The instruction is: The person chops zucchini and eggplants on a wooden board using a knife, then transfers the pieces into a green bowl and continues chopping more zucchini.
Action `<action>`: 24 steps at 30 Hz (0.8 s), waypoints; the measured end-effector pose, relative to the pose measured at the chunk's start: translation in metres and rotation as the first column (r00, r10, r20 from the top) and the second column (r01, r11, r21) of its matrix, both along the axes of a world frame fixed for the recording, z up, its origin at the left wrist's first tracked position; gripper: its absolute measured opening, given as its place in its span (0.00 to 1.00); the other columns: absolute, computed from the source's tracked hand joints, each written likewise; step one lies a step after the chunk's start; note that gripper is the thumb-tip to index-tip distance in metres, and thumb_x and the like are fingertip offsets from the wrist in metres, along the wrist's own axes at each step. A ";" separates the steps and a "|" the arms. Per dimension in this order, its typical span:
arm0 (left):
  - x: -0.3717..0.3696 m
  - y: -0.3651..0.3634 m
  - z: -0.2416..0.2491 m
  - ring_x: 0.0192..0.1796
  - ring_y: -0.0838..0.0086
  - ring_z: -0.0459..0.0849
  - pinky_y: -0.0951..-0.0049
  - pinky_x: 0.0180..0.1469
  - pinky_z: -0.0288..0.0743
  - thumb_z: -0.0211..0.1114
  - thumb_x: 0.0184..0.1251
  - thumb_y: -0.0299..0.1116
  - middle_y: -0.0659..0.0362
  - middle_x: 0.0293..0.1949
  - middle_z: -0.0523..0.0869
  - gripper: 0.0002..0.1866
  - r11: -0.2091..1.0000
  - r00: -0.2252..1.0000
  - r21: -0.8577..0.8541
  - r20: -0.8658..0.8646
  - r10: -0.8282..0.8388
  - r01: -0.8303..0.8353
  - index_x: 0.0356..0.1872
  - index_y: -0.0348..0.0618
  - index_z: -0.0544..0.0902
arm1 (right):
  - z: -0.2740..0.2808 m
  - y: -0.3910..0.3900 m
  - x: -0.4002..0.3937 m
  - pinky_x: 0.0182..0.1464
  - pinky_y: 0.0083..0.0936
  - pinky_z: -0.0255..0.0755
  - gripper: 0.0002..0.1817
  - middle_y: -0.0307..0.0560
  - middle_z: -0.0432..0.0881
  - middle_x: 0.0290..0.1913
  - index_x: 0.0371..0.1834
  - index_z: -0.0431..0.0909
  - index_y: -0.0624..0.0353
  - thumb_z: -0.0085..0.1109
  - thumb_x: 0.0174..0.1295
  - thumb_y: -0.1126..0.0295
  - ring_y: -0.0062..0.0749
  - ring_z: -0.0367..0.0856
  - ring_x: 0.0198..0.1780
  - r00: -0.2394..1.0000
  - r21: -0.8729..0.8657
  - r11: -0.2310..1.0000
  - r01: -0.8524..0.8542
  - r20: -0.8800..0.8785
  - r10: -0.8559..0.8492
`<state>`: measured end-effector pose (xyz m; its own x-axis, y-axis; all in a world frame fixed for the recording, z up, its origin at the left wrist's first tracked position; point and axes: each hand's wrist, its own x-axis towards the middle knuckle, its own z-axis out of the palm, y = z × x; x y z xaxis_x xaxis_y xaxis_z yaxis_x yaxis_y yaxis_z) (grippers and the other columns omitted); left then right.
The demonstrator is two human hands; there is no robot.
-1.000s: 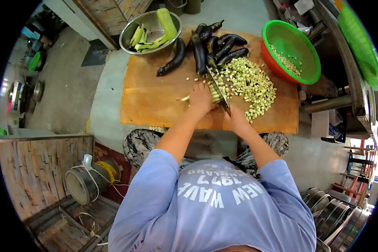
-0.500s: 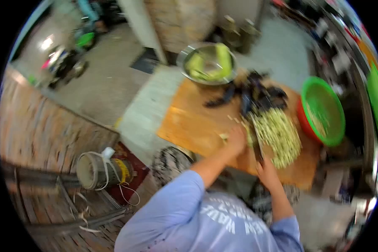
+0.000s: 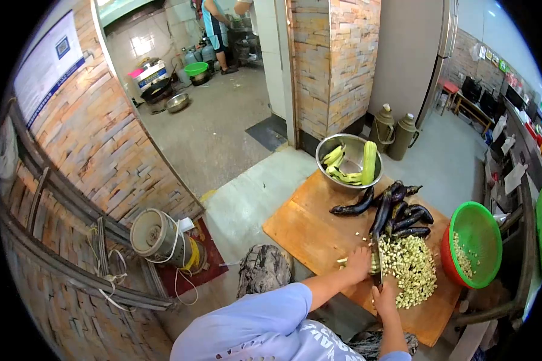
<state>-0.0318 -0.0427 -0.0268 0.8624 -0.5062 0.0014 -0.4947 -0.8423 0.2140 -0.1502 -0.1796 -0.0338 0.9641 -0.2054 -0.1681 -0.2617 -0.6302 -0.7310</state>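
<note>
Two hands are at work on the wide orange wooden cutting board (image 3: 307, 231) that serves as your surface. Your right hand (image 3: 384, 299) has its grip closed round the handle of the long steel-bladed knife (image 3: 377, 260), whose blade stands edge down on the board and points away from you. Your left hand (image 3: 359, 263) lies just left of the blade, its grip curled down over a bundle of pale peeled eggplant strips (image 3: 374, 263); how tightly the fingers press cannot be told at this size. Just right of the knife, touching the blade's far side, spreads the heap of pale green diced eggplant cubes (image 3: 411, 268). Beyond the heap, at the board's far edge, lie several whole dark purple eggplants (image 3: 382, 213). Behind them a round stainless-steel bowl (image 3: 328, 147) holds peeled green pieces. To the right of the board stands a green plastic basket with a red rim (image 3: 485, 225), a few diced cubes in its bottom. Off to your left, a cylindrical metal pot wound with white cord (image 3: 156, 237) lies on its side on the floor.
</note>
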 end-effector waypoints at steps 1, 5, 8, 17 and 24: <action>0.000 -0.002 -0.011 0.52 0.61 0.73 0.63 0.50 0.70 0.64 0.53 0.35 0.52 0.47 0.76 0.22 1.000 0.999 -0.005 0.033 0.025 -0.025 0.49 0.38 0.76 | 0.025 0.008 0.004 0.27 0.37 0.70 0.04 0.50 0.70 0.24 0.33 0.70 0.66 0.56 0.61 0.78 0.40 0.76 0.24 0.998 -0.060 0.997 -0.048 0.031 0.050; 0.003 -0.005 -0.020 0.50 0.63 0.74 0.62 0.46 0.70 0.62 0.55 0.34 0.54 0.45 0.77 0.20 0.999 0.997 0.020 0.065 0.043 -0.044 0.49 0.39 0.77 | 0.037 0.006 0.008 0.36 0.44 0.73 0.07 0.58 0.74 0.31 0.32 0.73 0.66 0.62 0.56 0.77 0.52 0.78 0.33 0.963 -0.376 0.916 -0.139 0.163 0.213; 0.001 -0.006 -0.023 0.49 0.63 0.74 0.61 0.44 0.69 0.63 0.54 0.36 0.55 0.44 0.77 0.20 0.999 0.994 0.032 0.104 0.032 -0.035 0.48 0.41 0.77 | 0.029 0.007 0.009 0.43 0.48 0.72 0.08 0.62 0.74 0.36 0.33 0.74 0.67 0.63 0.53 0.76 0.58 0.76 0.40 0.971 -0.533 0.840 -0.100 0.134 0.200; -0.001 -0.001 -0.017 0.58 0.58 0.72 0.56 0.57 0.66 0.68 0.52 0.43 0.43 0.56 0.75 0.46 0.997 0.989 0.074 0.148 0.012 -0.023 0.69 0.26 0.59 | 0.036 0.007 -0.002 0.47 0.47 0.71 0.13 0.69 0.76 0.42 0.47 0.73 0.69 0.55 0.59 0.77 0.62 0.77 0.45 0.941 -0.409 0.910 -0.067 0.278 0.194; 0.005 0.014 0.010 0.63 0.49 0.69 0.51 0.64 0.62 0.74 0.42 0.64 0.41 0.62 0.69 0.60 0.986 0.971 0.155 -0.237 -0.027 0.066 0.68 0.29 0.58 | 0.082 0.018 -0.026 0.36 0.51 0.70 0.12 0.64 0.79 0.29 0.42 0.71 0.65 0.55 0.62 0.68 0.64 0.77 0.34 0.992 -0.169 0.983 0.073 0.110 -0.054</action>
